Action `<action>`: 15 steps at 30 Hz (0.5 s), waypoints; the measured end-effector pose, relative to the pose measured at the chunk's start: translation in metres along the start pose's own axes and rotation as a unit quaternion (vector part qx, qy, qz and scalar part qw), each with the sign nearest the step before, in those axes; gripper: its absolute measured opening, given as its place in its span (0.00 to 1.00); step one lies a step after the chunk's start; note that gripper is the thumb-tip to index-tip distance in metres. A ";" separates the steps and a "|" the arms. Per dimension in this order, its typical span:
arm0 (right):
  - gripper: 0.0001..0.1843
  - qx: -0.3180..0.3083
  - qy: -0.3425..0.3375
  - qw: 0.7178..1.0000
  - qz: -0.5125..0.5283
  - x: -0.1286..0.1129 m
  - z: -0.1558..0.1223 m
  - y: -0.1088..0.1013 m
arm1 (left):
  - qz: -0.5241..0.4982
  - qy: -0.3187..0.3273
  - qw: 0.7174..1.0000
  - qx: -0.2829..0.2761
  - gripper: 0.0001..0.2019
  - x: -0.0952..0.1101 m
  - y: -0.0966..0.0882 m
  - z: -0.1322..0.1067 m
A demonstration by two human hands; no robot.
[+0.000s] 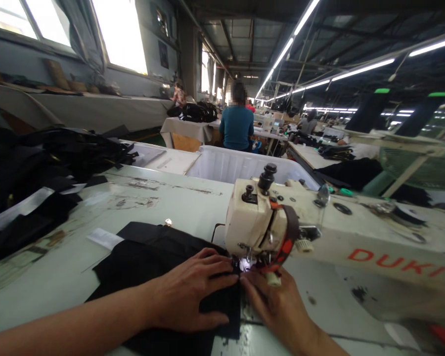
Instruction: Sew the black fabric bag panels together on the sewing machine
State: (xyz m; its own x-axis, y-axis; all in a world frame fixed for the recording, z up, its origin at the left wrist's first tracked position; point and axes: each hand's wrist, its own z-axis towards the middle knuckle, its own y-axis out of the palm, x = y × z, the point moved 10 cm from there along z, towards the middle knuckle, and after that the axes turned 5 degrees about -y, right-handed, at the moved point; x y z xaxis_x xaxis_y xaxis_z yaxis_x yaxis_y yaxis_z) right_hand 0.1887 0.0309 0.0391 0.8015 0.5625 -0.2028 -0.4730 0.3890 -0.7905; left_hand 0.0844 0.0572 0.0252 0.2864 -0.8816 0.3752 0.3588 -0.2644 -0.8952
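Note:
A piece of black fabric (144,254) lies flat on the pale sewing table (178,200). My left hand (191,291) rests on it with fingers stretched flat, fingertips close to the needle area. My right hand (278,306) lies on the table just right of the fabric edge, fingers extended toward the presser foot under the cream sewing machine head (259,217). A small light shines at the needle. The fingertips of my right hand are partly hidden by the machine.
A heap of black fabric pieces (37,173) fills the table's left side. A white label (104,238) lies by the fabric. A white bin (241,165) stands behind the machine. A person in a teal shirt (236,126) sits further back among other workstations.

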 end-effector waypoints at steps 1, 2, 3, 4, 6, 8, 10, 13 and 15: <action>0.13 -0.007 0.023 1.000 0.015 0.004 0.001 -0.001 | 0.007 -0.006 1.000 -0.004 0.28 0.000 0.002 -0.001; 0.14 -0.017 0.042 0.999 0.029 0.008 0.001 -0.002 | 0.014 -0.011 1.000 -0.010 0.28 0.000 0.004 -0.003; 0.15 -0.028 0.055 0.997 0.038 0.010 0.001 -0.002 | 0.023 -0.015 1.000 -0.015 0.29 0.001 0.006 -0.005; 0.15 -0.041 0.058 0.997 0.043 0.010 0.000 -0.001 | 0.032 -0.016 0.999 -0.020 0.29 0.002 0.008 -0.007; 0.12 -0.061 0.036 0.997 0.041 0.002 -0.002 0.001 | 0.046 -0.011 0.999 -0.027 0.31 0.005 0.010 -0.010; 0.10 -0.064 -0.001 0.998 0.030 -0.008 -0.006 0.000 | 0.049 -0.006 0.998 -0.026 0.31 0.007 0.010 -0.013; 0.10 -0.056 -0.020 0.998 0.022 -0.014 -0.011 -0.001 | 0.050 -0.002 0.999 -0.021 0.29 0.008 0.010 -0.014; 0.11 -0.040 -0.010 0.999 0.011 -0.012 -0.016 -0.003 | 0.057 0.008 0.998 -0.013 0.27 0.010 0.009 -0.014; 0.13 -0.040 -0.005 0.999 -0.003 -0.010 -0.017 -0.004 | 0.054 0.011 0.998 -0.009 0.27 0.012 0.007 -0.013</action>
State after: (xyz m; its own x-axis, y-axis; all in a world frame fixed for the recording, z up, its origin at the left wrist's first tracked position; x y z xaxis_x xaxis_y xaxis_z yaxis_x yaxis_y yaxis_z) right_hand 0.1889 0.0118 0.0342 0.8000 0.5682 -0.1928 -0.4379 0.3334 -0.8349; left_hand 0.0790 0.0402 0.0202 0.3028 -0.9136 0.2714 0.3112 -0.1744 -0.9342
